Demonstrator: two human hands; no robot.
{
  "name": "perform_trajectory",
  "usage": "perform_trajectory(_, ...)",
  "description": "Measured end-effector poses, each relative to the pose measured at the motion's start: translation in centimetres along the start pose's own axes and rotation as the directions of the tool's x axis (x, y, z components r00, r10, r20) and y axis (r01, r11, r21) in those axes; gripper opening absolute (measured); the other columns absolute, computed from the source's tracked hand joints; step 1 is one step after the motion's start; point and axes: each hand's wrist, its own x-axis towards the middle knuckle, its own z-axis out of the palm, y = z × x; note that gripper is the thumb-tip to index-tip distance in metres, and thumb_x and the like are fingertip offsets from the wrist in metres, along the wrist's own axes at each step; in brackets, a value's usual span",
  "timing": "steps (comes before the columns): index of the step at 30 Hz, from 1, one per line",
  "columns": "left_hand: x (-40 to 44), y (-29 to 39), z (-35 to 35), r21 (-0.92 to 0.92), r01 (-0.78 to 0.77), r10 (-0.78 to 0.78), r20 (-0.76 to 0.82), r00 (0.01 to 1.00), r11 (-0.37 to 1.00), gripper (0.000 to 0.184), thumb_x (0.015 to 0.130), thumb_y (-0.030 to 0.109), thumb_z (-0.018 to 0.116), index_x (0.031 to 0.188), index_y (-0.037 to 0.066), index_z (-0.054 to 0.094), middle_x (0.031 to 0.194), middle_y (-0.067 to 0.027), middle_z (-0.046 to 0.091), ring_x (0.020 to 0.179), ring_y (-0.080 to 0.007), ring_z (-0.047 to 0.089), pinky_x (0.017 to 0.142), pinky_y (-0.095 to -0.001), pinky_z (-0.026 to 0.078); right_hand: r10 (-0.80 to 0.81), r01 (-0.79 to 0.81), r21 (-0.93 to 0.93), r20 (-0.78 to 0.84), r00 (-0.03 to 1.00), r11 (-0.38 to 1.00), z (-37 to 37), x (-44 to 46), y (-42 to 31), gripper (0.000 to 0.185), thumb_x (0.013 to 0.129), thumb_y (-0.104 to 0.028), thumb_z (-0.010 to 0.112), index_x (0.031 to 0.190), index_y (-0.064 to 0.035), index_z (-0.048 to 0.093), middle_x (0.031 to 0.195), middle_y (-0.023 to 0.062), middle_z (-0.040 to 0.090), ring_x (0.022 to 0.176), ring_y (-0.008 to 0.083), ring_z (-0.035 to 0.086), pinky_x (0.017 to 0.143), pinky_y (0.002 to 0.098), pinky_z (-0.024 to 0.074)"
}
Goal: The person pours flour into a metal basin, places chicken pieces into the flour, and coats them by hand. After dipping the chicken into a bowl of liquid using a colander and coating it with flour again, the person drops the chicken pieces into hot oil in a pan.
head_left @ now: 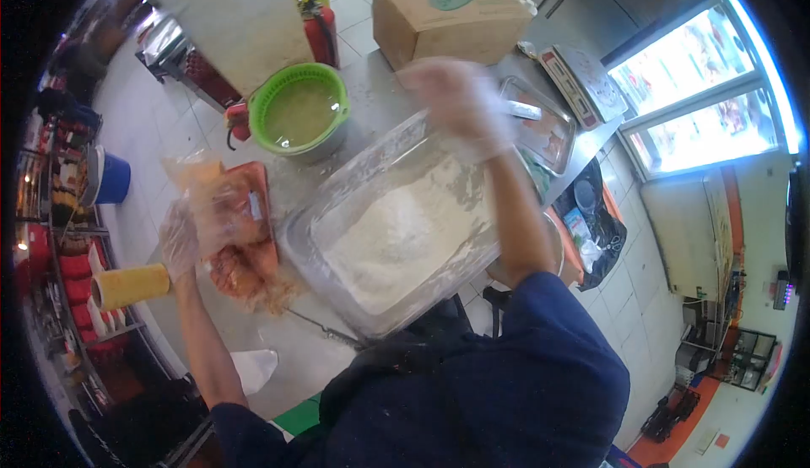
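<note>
A clear tub (pixel 325 286) of white flour (pixel 392 227) stands in front of me, the flour heaped in its middle. My right hand (pixel 460 101), in a clear glove, is raised over the tub's far right corner; motion smears its fingers. On the left, my gloved left hand (pixel 179 236) is at the edge of a clear plastic bag (pixel 221 211) that looks to hold reddish pieces. Its fingers are too blurred to read. Beneath and beside the bag lie a red tray (pixel 260 183) and raw-looking orange meat (pixel 236 275).
A green basket (pixel 263 135) with cloudy liquid sits beyond the bag. Farther back are a cardboard box (pixel 447 25), a metal tray (pixel 561 160) and a scale (pixel 582 84). A yellow cylinder (pixel 131 286) is left of my left wrist; a black bag (pixel 603 223) hangs at right.
</note>
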Motion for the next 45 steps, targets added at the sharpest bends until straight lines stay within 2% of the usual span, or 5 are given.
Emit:
perform_trajectory(3,-1.2,-0.7,1.9,-0.021,-0.099,0.096,-0.113,0.989,0.995,0.055,0.096,0.013,0.051,0.15,0.005,0.043,0.143,-0.0186,0.054,0.119,-0.0303,0.059,0.094,-0.0383,0.052,-0.037,-0.103,-0.829,-0.148,0.988,0.55,-9.8,-0.2,25.6,0.034,0.099,-0.038,0.056,0.093,-0.0068,0.069,0.092,0.0172,0.069,0.082,0.0366,0.065,0.077,0.0422,0.0547)
perform_trajectory(22,2.4,11.2,-17.0,-0.343,0.483,-0.504,0.033,0.863,0.806,0.035,0.102,0.036,0.049,0.102,0.003,0.062,0.098,-0.0275,0.067,0.096,-0.0444,0.065,0.081,-0.0527,0.051,0.858,-0.392,0.833,-0.178,0.481,0.392,-6.8,-4.3,24.4,0.042,0.103,-0.041,0.039,0.123,-0.018,0.069,0.118,-0.0005,0.07,0.11,0.0206,0.065,0.103,0.0417,0.0476)
perform_trajectory(26,3.2,10.7,-17.2,-0.469,0.677,-0.718,0.12,0.686,0.568,0.033,0.103,0.035,0.049,0.103,0.003,0.059,0.098,-0.0284,0.066,0.093,-0.0475,0.064,0.075,-0.055,0.051,0.248,-0.213,-0.218,0.149,0.957,0.952,1.7,-5.0,6.0,0.045,0.101,-0.05,0.049,0.109,-0.0111,0.07,0.099,0.0211,0.069,0.095,0.0403,0.067,0.084,0.0476,0.0531)
perform_trajectory(34,-1.6,10.3,-15.6,-0.013,0.03,-0.032,-0.267,0.963,0.999,0.022,0.099,0.02,0.056,0.111,0.002,0.057,0.083,-0.0216,0.065,0.071,-0.0422,0.065,0.064,-0.0522,0.052,-0.329,0.818,-0.424,0.765,0.554,0.39,20.6,11.5,-8.6,0.07,0.099,-0.067,0.041,0.086,-0.0064,0.073,0.084,0.0171,0.074,0.08,0.0359,0.074,0.068,0.0468,0.0584)
perform_trajectory(45,-1.9,6.6,-15.0,0.074,0.301,-0.307,0.079,0.948,0.951,0.064,0.096,0.026,0.058,0.156,0.02,0.038,0.118,-0.0234,0.064,0.094,-0.0352,0.067,0.083,-0.0512,0.054,0.027,0.005,-0.593,0.045,0.999,0.806,2.8,-2.9,0.9,0.05,0.101,-0.049,0.053,0.095,-0.001,0.068,0.078,0.0252,0.067,0.073,0.0438,0.067,0.07,0.0533,0.0517)
